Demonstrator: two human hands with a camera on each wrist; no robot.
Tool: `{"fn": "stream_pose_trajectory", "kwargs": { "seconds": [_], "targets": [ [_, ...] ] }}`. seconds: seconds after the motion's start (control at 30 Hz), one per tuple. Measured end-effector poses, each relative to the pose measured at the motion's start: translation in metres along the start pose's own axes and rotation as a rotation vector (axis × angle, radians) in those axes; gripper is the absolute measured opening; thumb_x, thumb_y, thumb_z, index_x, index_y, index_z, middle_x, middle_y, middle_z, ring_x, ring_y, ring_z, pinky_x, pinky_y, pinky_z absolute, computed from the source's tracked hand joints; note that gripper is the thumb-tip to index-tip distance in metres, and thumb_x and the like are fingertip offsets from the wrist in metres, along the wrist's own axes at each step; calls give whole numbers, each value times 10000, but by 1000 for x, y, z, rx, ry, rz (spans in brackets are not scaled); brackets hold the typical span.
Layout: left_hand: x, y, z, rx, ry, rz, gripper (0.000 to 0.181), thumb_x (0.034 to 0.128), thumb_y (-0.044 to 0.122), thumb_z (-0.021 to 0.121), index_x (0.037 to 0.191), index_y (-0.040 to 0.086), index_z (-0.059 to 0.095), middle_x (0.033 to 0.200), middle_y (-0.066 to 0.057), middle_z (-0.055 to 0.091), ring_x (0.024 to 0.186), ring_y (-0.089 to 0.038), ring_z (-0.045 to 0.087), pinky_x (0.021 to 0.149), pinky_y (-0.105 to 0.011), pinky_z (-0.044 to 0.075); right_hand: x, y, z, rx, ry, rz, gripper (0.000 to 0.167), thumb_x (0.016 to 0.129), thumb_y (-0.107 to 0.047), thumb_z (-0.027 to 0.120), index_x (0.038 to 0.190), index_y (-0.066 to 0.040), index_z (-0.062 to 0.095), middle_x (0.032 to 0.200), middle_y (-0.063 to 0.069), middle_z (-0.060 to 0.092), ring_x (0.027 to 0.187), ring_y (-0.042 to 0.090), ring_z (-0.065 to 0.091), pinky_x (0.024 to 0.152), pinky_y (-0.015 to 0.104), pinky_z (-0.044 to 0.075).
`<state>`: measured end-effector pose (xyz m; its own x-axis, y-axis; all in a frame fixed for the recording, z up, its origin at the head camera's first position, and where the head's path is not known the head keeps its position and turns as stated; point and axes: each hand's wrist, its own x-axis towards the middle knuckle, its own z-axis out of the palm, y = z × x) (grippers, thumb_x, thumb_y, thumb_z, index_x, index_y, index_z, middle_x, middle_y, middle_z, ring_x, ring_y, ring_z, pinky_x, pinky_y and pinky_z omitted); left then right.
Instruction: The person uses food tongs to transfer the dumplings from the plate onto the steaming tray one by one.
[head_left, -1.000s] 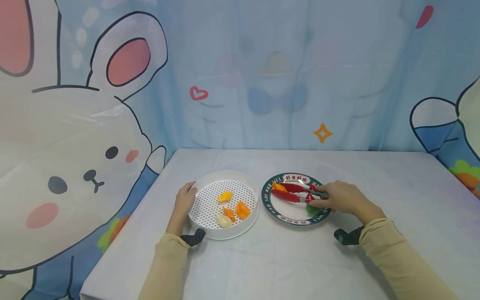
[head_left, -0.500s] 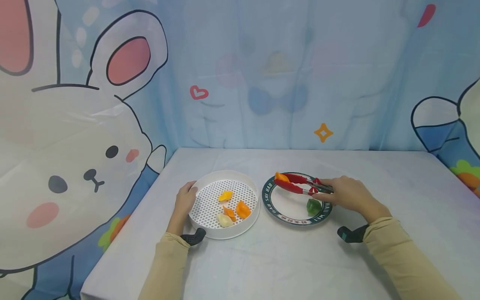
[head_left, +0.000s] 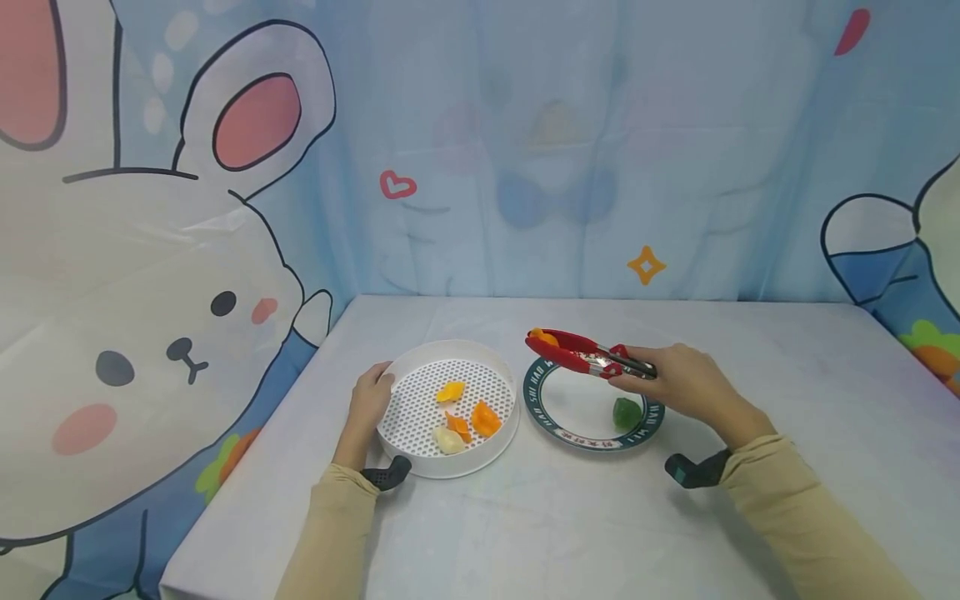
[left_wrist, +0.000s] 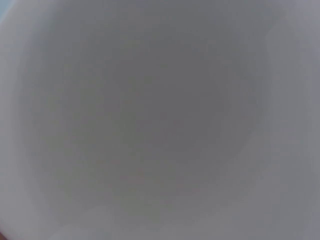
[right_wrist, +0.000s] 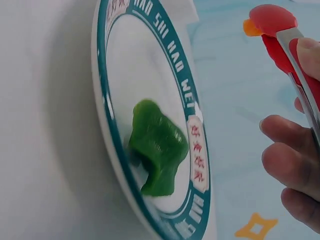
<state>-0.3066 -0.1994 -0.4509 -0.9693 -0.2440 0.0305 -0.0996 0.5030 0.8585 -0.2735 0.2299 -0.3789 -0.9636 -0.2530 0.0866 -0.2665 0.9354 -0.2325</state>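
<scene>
My right hand [head_left: 686, 383] grips red-tipped metal tongs [head_left: 573, 352], which pinch an orange dumpling-like piece [head_left: 543, 337] above the far left rim of a plate. That plate [head_left: 532, 390] is white with a green lettered rim, and one green dumpling-like piece [right_wrist: 159, 145] lies on it. To the left, my left hand [head_left: 369, 404] holds the side of a round white steamer basket [head_left: 442, 472] with a perforated bottom. Inside sit a yellow piece [head_left: 451, 392], two orange pieces [head_left: 486, 419] and a cream piece [head_left: 448, 441]. The left wrist view is a grey blur.
A white cloth covers the table [head_left: 570, 533]. Behind it hangs a blue curtain [head_left: 480, 150] with printed rabbits. Black wrist cameras [head_left: 693, 472] stick out below both hands. Basket and plate stand side by side with a narrow gap.
The tongs have lifted the orange piece off the plate and moved up and left. The green piece has come into fuller view. My left hand and the basket have stayed put.
</scene>
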Motion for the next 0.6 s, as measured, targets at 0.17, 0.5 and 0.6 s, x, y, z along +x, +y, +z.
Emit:
{"fn": "stream_pose_trajectory", "kwargs": {
  "seconds": [0.17, 0.5, 0.6],
  "targets": [
    [0, 0, 0, 6, -1, -5, 441, 996, 247, 353, 1394, 84, 451, 1434, -142, 471, 1370, -326, 390, 1157, -494, 299, -7, -23, -3, 5, 45, -45, 808, 780, -647, 632, 1352, -85, 529, 887, 96, 674, 757, 209, 512, 486, 211, 392],
    [0, 0, 1, 4, -6, -11, 443, 1001, 258, 346, 1398, 89, 445, 1434, -138, 471, 1371, -321, 389, 1156, -498, 298, -7, -53, 27, -85, 17, -220, 685, 768, -589, 684, 1276, -135, 612, 956, 58, 725, 746, 143, 593, 628, 323, 558],
    [1, 1, 1, 1, -8, -12, 442, 1001, 255, 348, 1398, 91, 446, 1434, -138, 472, 1372, -324, 388, 1154, -502, 298, -6, -54, 32, -96, -20, -223, 712, 740, -613, 697, 1273, -150, 610, 969, 26, 721, 793, 140, 613, 698, 383, 588]
  ]
}}
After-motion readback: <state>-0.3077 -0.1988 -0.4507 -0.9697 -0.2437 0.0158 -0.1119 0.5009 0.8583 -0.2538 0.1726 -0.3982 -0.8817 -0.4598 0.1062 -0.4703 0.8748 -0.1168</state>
